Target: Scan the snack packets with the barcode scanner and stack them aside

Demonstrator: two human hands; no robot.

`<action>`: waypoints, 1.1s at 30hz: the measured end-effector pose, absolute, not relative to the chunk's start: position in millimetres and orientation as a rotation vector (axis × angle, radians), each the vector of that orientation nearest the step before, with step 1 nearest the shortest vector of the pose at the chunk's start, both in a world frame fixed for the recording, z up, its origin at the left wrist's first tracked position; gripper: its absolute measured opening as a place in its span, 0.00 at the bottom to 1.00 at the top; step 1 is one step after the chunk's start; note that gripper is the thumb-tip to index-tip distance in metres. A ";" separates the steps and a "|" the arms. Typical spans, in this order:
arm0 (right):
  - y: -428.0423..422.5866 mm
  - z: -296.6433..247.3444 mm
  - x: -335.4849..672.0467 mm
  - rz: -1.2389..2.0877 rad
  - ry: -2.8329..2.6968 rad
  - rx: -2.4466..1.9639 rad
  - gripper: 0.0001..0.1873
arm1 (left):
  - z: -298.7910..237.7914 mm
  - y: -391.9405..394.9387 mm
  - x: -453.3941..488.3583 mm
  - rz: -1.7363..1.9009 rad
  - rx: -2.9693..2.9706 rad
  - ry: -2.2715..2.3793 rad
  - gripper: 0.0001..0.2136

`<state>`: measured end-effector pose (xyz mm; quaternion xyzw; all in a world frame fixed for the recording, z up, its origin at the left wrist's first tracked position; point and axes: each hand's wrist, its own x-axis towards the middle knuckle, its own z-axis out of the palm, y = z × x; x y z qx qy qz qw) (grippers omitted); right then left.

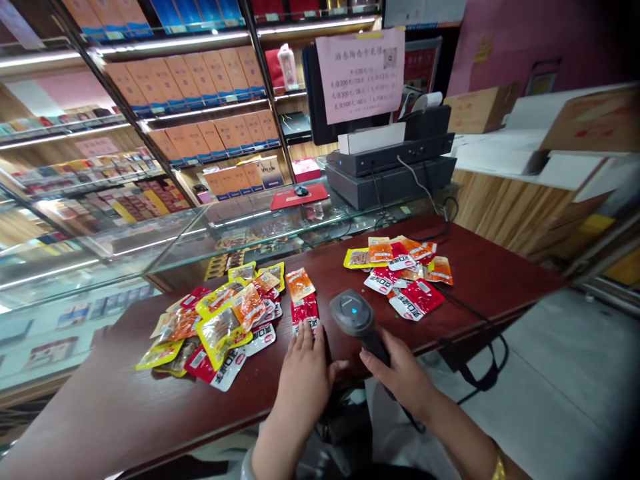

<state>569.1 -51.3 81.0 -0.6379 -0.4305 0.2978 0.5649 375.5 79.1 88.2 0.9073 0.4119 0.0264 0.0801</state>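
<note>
A: What containers lie around the scanner [353, 313]?

B: To its left, a large heap of packets [249, 305], red, orange and yellow-edged. A yellow-edged packet [220, 328] there shows brownish contents through its clear front. Beyond the scanner and to its right is a smaller heap [419, 301] in similar colours.

A: And farther off?

B: Well beyond the scanner, to its left, shelves carry rows of orange boxes [193, 81] with blue bases. Well beyond it to the right sit 2 cardboard boxes [597, 121]; I can't tell what is inside them.

A: How does the scanner itself look?

B: Dark grey, with a broad rounded head and a blue light lit on top. It's above the dark red tabletop [100, 413], between the 2 heaps.

A: The grip?

B: The right hand [403, 373] is wrapped around the scanner's handle. Just left of the scanner, the left hand [304, 377] lies flat, clasping nothing, its fingers over the near end of a red packet [305, 309]. An orange packet [300, 285] lies at that packet's far end.
</note>
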 end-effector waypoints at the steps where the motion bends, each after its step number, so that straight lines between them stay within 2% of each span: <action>1: -52.3 81.0 570.5 0.693 -1.013 -1.504 0.23 | 88.8 75.5 377.4 0.103 2.692 1.193 0.36; 6: -56.8 81.6 576.5 0.700 -1.005 -1.517 0.24 | 104.7 82.2 380.4 0.282 2.647 1.301 0.20; 9: -57.5 77.7 576.9 0.695 -0.975 -1.499 0.26 | 111.1 97.8 379.5 0.268 2.698 1.516 0.22; 12: -57.3 71.9 577.0 0.698 -0.942 -1.521 0.23 | 108.7 110.0 380.3 0.137 2.761 1.533 0.25; 19: -58.3 70.2 581.4 0.683 -0.969 -1.475 0.21 | 112.5 113.8 394.8 0.068 2.518 1.497 0.07; 24: -62.9 75.0 584.0 0.686 -1.007 -1.457 0.21 | 106.9 117.2 397.2 0.266 2.272 1.379 0.07; 28: -65.7 84.0 582.4 0.708 -1.042 -1.406 0.26 | 95.6 125.8 392.7 0.453 2.133 1.283 0.08; 33: -65.1 89.1 579.4 0.718 -1.049 -1.348 0.28 | 97.6 127.9 395.8 0.532 2.052 1.254 0.10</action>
